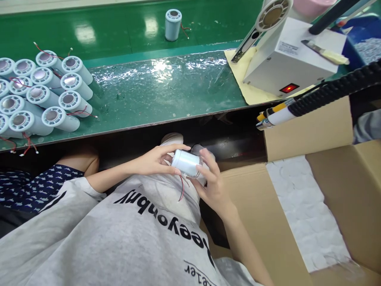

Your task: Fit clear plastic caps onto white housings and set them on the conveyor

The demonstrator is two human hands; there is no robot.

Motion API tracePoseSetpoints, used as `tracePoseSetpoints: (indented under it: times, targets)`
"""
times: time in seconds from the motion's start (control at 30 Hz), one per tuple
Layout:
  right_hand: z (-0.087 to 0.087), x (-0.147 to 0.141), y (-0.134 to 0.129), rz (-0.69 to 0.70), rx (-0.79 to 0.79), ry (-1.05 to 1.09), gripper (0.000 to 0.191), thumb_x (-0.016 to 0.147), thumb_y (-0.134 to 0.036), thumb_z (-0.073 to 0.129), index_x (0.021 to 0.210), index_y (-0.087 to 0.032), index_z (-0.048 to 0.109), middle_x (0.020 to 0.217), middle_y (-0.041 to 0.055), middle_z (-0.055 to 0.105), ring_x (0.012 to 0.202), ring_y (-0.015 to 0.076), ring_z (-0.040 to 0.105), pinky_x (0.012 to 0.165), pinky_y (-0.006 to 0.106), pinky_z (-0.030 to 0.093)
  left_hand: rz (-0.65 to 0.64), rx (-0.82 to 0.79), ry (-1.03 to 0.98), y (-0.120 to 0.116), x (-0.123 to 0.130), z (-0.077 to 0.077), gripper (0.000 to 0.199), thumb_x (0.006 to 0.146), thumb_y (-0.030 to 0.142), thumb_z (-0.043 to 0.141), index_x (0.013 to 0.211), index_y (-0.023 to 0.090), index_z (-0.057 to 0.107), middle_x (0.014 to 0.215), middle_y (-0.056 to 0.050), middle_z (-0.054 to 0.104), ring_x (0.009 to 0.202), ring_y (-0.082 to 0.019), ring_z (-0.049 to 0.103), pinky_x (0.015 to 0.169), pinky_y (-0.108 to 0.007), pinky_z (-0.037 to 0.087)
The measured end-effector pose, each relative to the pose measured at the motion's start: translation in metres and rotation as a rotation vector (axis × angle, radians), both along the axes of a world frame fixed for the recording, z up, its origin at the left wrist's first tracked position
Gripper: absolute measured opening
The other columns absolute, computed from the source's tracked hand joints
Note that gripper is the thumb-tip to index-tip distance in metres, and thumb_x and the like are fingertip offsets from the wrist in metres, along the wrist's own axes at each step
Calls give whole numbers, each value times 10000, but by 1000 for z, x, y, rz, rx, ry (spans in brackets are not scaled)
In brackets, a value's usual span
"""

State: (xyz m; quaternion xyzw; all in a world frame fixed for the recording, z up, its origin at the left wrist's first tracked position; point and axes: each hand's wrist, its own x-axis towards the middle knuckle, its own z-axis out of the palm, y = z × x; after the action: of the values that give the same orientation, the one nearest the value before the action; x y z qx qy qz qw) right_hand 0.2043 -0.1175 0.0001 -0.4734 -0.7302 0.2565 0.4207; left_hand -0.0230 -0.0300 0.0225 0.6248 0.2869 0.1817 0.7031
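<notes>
Above my lap I hold a light-blue cylinder with thin red and dark wires (187,162), lying on its side between both hands. It looks like a wrapped battery pack. My left hand (157,161) grips its left end between thumb and fingers. Around its right end are the fingers of my right hand (212,178), touching what looks like a clear sleeve over the cylinder. Several similar blue cylinders (70,99) stand grouped on the green bench (143,95) at the left, with ring-shaped tops and wires. One more blue cylinder (173,26) stands farther back.
At the right of the bench is a white box-shaped device (293,59) with a lit red switch. A black coiled hose (333,89) with a metal tip hangs before it. An open cardboard box (247,214) stands to my right, with white padded material (306,210) inside.
</notes>
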Motion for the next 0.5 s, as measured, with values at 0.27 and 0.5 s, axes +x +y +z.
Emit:
tracePoseSetpoints:
  times: [0.27,0.5]
  targets:
    - [-1,4,-4,66,-352,411,451,928,-495,697,1353,-358,638,1348,62,685,1224,293,669,917,435,630,-126,-8,-73,3,-3,5,748,803,244,803,1488,316,511,1475,-96,571,1195,-240,653,997,-383,560]
    - [-4,9,-2,30,-425,338,427,867,-498,767,1262,-340,733,1320,50,705,1115,284,714,932,415,615,-149,-165,-52,2,-2,-11,833,809,238,794,1550,308,421,1371,-81,664,1116,-216,696,981,-355,556]
